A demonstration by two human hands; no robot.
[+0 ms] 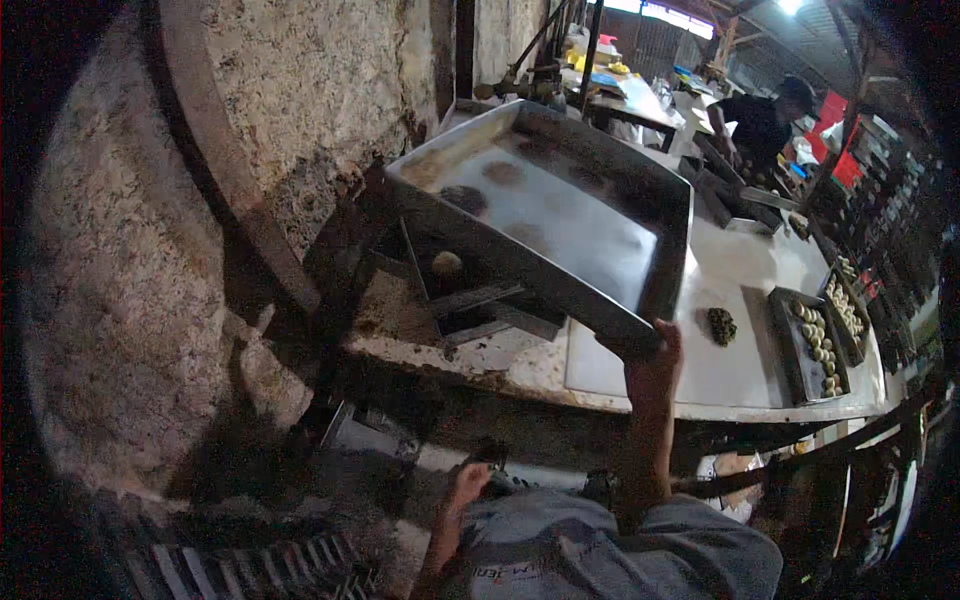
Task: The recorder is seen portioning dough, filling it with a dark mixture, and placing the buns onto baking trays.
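A large, deep metal baking tray [575, 235] is tilted above the left part of the worktable, its inside marked with several dark round stains. My right hand [655, 345] grips its near right corner, fingers wrapped at the rim. Beneath the tray are other dark metal trays [485, 300], with a pale round ball [447, 263] among them. My left hand [470, 482] is low in front of my body, away from the tray. It is dim and small, so its finger position is unclear.
A dark crumbly clump [720, 326] lies on the white tabletop [640, 375]. To its right stand trays with rows of pale dough balls [820, 345]. A co-worker [765, 125] bends over the table's far end. A rough stone wall [300, 110] rises at left.
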